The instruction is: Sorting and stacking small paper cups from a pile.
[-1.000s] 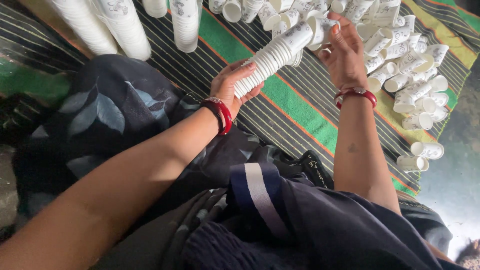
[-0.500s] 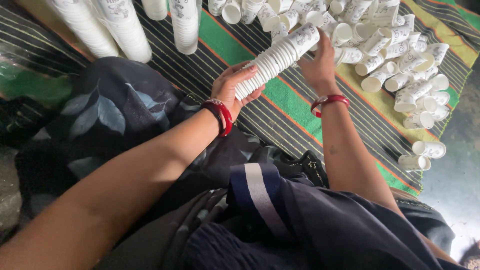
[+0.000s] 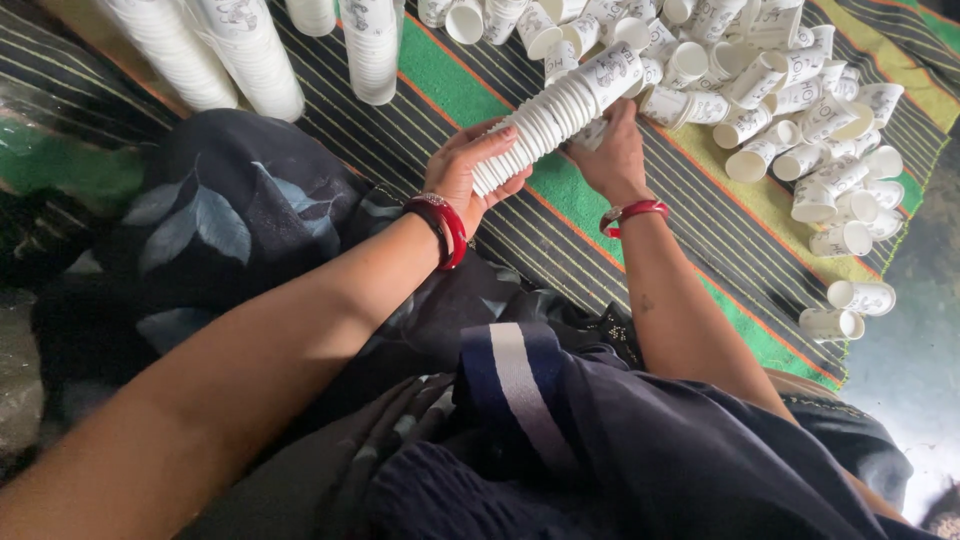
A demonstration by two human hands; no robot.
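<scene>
A long nested stack of white paper cups (image 3: 560, 115) lies slanted between my hands, its open end pointing up and right. My left hand (image 3: 470, 170) grips the stack's lower end, a red bangle on the wrist. Under the stack's upper half sits my right hand (image 3: 610, 155), fingers wrapped round it from below, also with a red bangle. Just beyond the stack's tip lies a heap of loose white printed cups (image 3: 790, 110) on a striped mat (image 3: 500, 240).
Tall stacks of cups (image 3: 250, 50) lie at the top left of the mat. Two stray cups (image 3: 850, 305) rest near the mat's right edge, by bare grey floor (image 3: 915, 380). Dark patterned cloth (image 3: 230, 220) covers my lap.
My right hand came back from the loose cup heap toward me and now holds the stack from below. The stack dropped slightly lower; the left hand kept its grip.
</scene>
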